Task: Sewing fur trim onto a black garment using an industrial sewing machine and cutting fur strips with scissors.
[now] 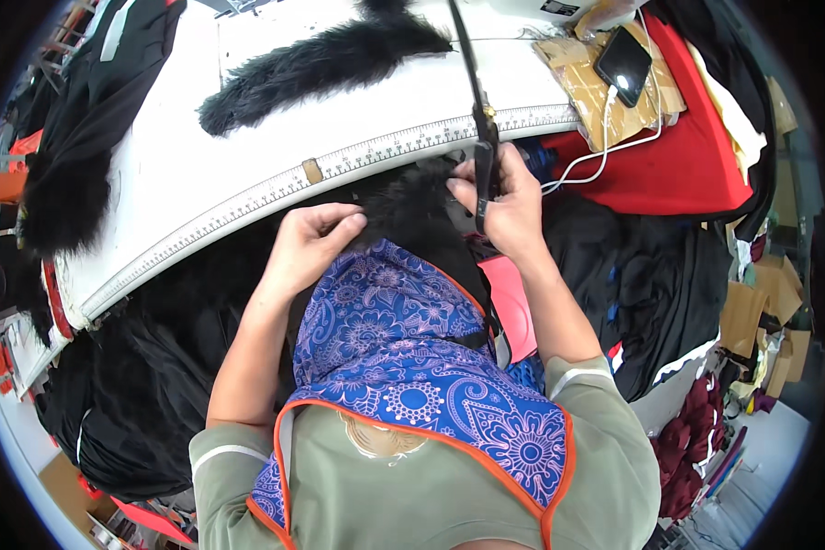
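A piece of black fluffy fur trim (410, 203) is stretched between my hands, over my lap at the table's near edge. My left hand (304, 246) pinches its left end between thumb and fingertips. In my right hand (515, 209) is a pair of dark scissors (484, 133), blades pointing away across the table. The thumb and fingers of that same hand also come together at the right end of the fur. Further off on the white table (247, 170) lies a long black fur strip (325, 71).
A measuring tape (385, 147) runs along the table's front edge. At the right, a black phone (623, 64) with a white cable lies on brown cardboard (573, 73), beside red fabric (651, 174). Black garments (146, 367) hang around my lap. More black fur (64, 197) drapes over the left side.
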A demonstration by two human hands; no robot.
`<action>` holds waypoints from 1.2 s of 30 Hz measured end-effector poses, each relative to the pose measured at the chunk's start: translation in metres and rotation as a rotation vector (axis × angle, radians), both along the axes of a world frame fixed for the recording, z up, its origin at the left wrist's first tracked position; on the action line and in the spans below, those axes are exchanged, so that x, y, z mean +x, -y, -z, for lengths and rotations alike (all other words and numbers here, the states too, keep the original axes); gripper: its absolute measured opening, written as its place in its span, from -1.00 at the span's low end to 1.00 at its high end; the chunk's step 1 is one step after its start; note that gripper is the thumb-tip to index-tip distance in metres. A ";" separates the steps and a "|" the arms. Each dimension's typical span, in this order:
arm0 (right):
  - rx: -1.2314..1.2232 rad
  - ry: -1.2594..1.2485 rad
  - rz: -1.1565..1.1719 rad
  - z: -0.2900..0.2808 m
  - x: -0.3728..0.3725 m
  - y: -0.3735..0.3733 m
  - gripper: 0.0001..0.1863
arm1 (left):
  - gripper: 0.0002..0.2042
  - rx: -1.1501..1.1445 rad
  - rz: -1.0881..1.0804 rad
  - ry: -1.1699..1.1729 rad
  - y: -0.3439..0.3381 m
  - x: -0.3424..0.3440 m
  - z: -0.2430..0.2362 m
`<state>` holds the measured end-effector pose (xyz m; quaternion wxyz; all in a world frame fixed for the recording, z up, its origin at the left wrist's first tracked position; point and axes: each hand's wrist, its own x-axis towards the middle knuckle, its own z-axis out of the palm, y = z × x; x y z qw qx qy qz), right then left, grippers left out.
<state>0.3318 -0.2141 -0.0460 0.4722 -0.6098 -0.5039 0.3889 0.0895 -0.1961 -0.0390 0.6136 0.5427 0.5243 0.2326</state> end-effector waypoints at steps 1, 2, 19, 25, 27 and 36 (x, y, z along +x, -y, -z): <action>0.021 0.018 -0.011 -0.002 -0.006 -0.004 -0.75 | -0.78 0.012 -0.018 -0.006 0.000 -0.006 -0.004; 0.041 0.037 -0.027 -0.003 -0.011 -0.008 -0.76 | -0.78 0.022 -0.041 -0.012 0.000 -0.013 -0.007; 0.298 0.303 -0.045 -0.006 -0.060 -0.033 -0.69 | -0.81 0.400 -0.216 -0.308 -0.001 -0.060 -0.019; 0.252 0.350 -0.037 -0.007 -0.070 -0.034 -0.72 | -0.77 0.516 -0.244 -0.389 0.006 -0.080 -0.014; 0.295 0.281 -0.026 0.005 -0.064 -0.033 -0.79 | -0.78 0.411 -0.236 -0.351 0.007 -0.092 -0.020; 0.268 0.328 -0.023 0.009 -0.061 -0.030 -0.80 | -0.83 0.544 -0.376 -0.421 0.032 -0.154 -0.014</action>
